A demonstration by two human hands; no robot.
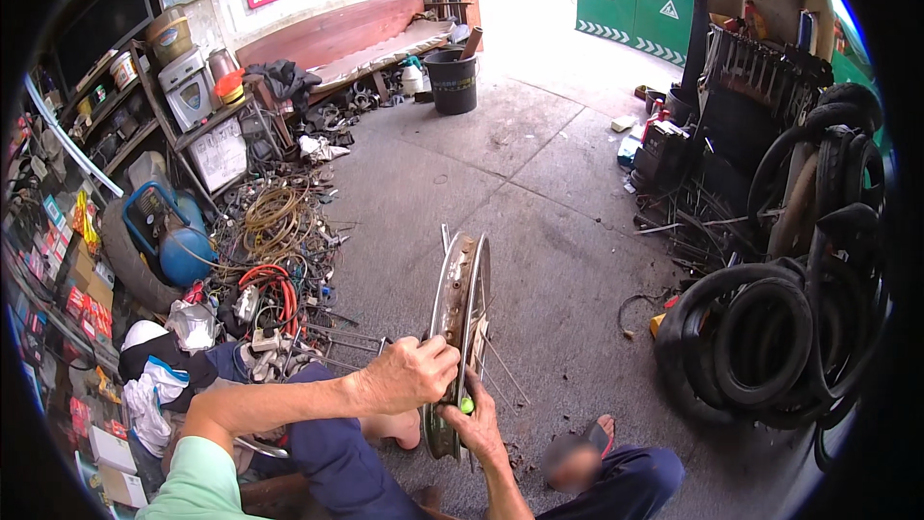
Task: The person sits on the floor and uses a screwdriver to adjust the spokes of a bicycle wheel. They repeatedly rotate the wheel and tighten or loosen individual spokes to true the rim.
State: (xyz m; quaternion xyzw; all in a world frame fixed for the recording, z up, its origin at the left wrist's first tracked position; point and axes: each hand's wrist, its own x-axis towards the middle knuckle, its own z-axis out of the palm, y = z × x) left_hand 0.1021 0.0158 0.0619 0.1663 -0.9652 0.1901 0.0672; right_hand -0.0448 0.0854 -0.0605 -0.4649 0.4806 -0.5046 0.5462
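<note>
Across the workshop: grey concrete floor (558, 193). Beyond the doorway: two green panels (621, 19), upright, side by side. Along the right edge: one heap of black tyres and tubes (693, 347), overlapping, individual count unclear. Toward the far end: one black bucket (452, 91), upright on the floor. At front centre, between two navy trouser legs (332, 433): one wheel rim (457, 303). Appearance: silvery metal hoop, two bright raised edges, recessed channel stained brown, small holes along the channel. Orientation: on edge, flat sides to left and right, channel toward the viewer; long axis in view from near to far, far end slightly right. Floor contact: cannot tell. Hands: two. Grip of left hand (414, 373): fingers curled, closed on the rim's left edge. Grip of right hand (478, 427): wrapped around the lower right side, thumb toward the channel, holding the rim. Right of the rim: thin metal rods (507, 371), at least two, slanting down to the right. Beside the right thumb: one small bright-green piece (467, 405); held or fixed, cannot tell.
</note>
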